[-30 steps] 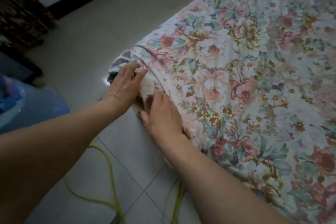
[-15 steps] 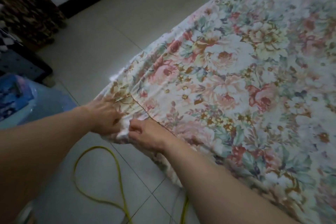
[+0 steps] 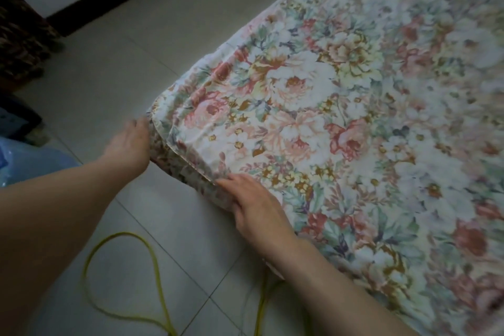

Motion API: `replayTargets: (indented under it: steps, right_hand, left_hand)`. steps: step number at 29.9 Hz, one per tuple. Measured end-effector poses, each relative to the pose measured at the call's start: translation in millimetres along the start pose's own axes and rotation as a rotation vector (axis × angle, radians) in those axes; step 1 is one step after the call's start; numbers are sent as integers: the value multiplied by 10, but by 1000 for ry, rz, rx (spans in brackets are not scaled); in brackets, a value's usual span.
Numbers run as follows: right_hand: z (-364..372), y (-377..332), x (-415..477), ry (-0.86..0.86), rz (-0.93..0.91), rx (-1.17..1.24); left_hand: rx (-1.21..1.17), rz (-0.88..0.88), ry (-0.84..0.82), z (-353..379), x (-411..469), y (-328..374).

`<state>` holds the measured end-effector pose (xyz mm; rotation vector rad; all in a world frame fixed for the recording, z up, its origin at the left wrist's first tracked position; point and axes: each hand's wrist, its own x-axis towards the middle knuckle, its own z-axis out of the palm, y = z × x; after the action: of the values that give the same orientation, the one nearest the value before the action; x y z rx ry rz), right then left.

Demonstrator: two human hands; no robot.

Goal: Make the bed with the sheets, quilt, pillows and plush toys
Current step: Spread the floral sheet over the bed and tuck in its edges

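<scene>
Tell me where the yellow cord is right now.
Head view, lower left: the yellow cord lies looped on the tiled floor, nearer the camera than the corner of the floral sheet, where the left hand and right hand touch it.

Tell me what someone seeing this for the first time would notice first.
The floral sheet stands out most, spread over the bed across the whole right side of the view. At its near corner, the left hand presses against the side of the corner and the right hand lies flat on the near edge. A yellow cord loops on the tiled floor at the bottom left.
</scene>
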<state>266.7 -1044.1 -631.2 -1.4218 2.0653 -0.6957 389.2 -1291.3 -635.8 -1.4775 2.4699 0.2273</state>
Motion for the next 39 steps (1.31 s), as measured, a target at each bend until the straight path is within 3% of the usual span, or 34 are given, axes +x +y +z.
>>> replayTargets:
  steps: [3,8,12,14,22,28,34,36,39]
  right_hand:
    - [-64,-78,416,-35,-52,-108]
    - [-5,-682,986,-143,-130,-176]
    - [-154,-851,1253,-255,-185,-299]
    - [-243,-849,1330,-231,-186,-366]
    - [-302,-1195,2235,-296,-307,-525]
    - [255,-1275,3551,-543,-478,-781]
    - [866,-1132,3752,-676,-412,-1003]
    - [992,-1084,3752,-651,-366,-988]
    - [1228,-1331,3807,-531,-235,-625]
  left_hand:
    - [-7,83,28,-91,157,128]
    - [-80,62,-41,-97,102,-9]
    - [-124,67,-69,-192,-10,-197]
    - [-148,78,-72,-234,-24,-220]
    - [-265,-175,-156,-189,221,-695]
    - [-526,-185,-238,293,946,-881]
    - [-526,-176,-237,406,1194,-692]
    - [-510,-242,-215,423,1246,-792]
    - [-436,-401,-100,336,1405,-1185]
